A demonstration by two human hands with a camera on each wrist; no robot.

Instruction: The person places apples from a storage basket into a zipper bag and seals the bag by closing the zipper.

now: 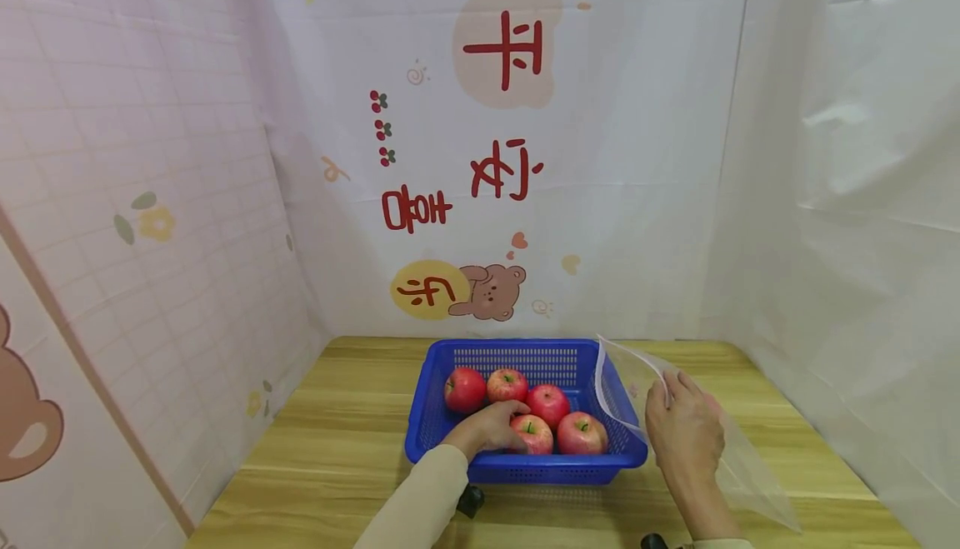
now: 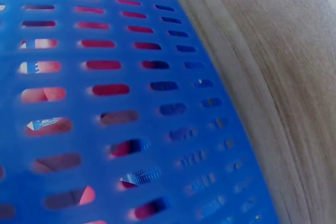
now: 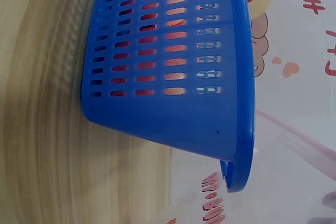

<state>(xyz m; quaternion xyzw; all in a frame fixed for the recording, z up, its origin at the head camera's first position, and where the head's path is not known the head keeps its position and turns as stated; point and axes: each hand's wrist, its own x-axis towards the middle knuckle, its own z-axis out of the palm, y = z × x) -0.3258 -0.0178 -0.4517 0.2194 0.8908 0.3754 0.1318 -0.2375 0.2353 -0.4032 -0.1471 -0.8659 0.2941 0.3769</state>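
Observation:
A blue plastic basket (image 1: 438,366) with slotted walls holds several red apples. In the head view my left hand (image 1: 487,428) reaches over its near-left rim, with thumb and fingers curled round the front apple (image 1: 534,434). Another apple (image 1: 582,433) lies just to the right, and a third (image 1: 548,405) sits behind. At the basket's right end my right hand (image 1: 684,428) pinches the edge of a clear plastic bag (image 1: 750,466). The bag's mouth gapes toward the apples and overlaps the right rim. Through the slots in the left wrist view, red apple skin (image 2: 110,89) shows.
The basket stands on a wood-grain table (image 1: 315,449). Behind it hangs a white printed cloth (image 1: 637,199) with red characters and a bear; more cloth encloses both sides. In the right wrist view the basket's rim (image 3: 242,77) juts out close to the bag.

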